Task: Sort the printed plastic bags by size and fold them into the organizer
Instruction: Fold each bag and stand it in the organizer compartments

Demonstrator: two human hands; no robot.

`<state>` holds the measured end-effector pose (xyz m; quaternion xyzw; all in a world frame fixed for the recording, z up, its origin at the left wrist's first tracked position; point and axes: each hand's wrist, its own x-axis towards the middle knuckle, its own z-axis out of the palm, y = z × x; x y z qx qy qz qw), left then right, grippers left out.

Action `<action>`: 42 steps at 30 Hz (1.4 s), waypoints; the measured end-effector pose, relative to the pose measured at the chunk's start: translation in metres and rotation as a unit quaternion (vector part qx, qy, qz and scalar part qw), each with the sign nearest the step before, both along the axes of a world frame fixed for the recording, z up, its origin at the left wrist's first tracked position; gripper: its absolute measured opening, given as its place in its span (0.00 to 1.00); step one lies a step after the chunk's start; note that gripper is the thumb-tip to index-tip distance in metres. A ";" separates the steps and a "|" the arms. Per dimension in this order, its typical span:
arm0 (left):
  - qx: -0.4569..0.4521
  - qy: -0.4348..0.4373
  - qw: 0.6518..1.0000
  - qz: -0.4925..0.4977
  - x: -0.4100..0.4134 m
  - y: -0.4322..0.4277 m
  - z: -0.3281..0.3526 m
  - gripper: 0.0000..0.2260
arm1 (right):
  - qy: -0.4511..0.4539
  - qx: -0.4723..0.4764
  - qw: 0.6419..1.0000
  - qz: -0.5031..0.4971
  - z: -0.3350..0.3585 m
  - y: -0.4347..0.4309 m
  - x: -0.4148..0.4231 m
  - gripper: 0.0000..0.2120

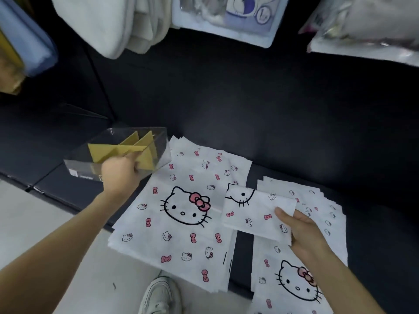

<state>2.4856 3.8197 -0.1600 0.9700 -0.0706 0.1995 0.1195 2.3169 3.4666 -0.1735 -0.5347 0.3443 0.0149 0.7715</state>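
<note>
Two stacks of white plastic bags printed with cat faces and pink bows lie on a dark surface: a large stack (181,214) in the middle and a smaller stack (317,223) to its right. My right hand (301,232) grips a folded bag (258,211) held above the gap between the stacks. At the left stands a clear plastic organizer (118,152) with yellow-brown cardboard dividers (127,148). My left hand (122,171) holds the organizer's near side, fingers touching a divider.
The dark shelf surface (249,109) stretches back behind the bags. Folded pale blankets (108,26) and packaged goods (226,17) hang at the top. A blue and yellow package (20,41) sits at upper left. My white shoe (161,295) stands on the pale floor below.
</note>
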 end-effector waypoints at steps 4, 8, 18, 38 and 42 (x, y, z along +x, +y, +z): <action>-0.007 -0.037 0.998 -0.046 -0.066 -0.040 0.014 0.19 | 0.000 0.013 0.999 -0.039 0.017 -0.031 -0.058 0.12; -0.050 -0.095 0.988 -0.111 -0.120 -0.098 0.026 0.17 | 0.011 0.019 0.997 -0.072 0.021 -0.067 -0.115 0.12; -0.074 -0.152 0.943 -0.287 -0.196 -0.258 0.035 0.19 | -0.019 0.010 0.983 -0.181 0.017 -0.153 -0.209 0.08; 0.118 0.200 0.910 -0.344 -0.263 -0.398 -0.057 0.17 | 0.021 -0.001 0.986 -0.167 0.002 -0.231 -0.257 0.05; -0.183 0.308 0.888 -0.290 -0.254 -0.383 -0.026 0.13 | 0.043 -0.026 0.998 -0.023 0.012 -0.227 -0.236 0.10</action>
